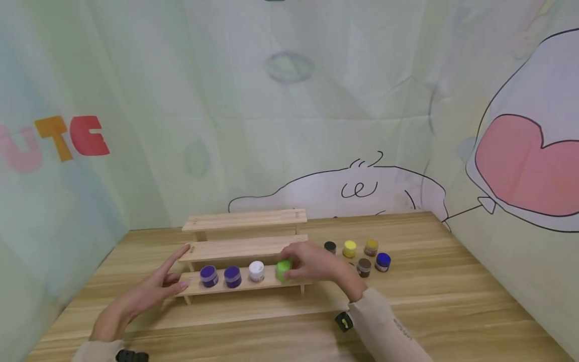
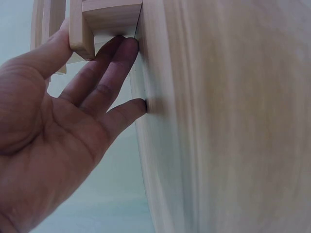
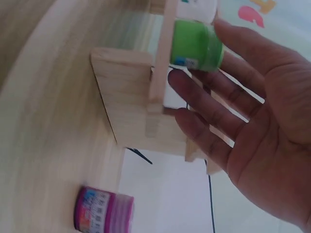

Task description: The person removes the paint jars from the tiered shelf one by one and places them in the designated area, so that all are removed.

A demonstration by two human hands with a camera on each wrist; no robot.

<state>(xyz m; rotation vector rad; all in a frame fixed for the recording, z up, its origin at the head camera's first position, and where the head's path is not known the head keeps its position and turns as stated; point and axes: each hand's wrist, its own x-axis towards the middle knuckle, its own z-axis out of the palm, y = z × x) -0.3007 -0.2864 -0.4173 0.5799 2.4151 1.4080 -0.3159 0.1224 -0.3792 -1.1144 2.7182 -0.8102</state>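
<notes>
A three-step wooden rack stands on the table. My right hand holds a light-green paint jar at the right end of the lowest step. In the right wrist view thumb and fingers are at the lid of the green jar, whose base is against the board. Left of it on this step stand a white paint jar and two purple paint jars. My left hand touches the rack's left end, thumb at the lowest step, index finger along the middle one, other fingers extended beneath.
To the rack's right stand several more paint jars: black, yellow, ochre, brown and blue. A magenta jar shows in the right wrist view. Printed curtain walls enclose the wooden table.
</notes>
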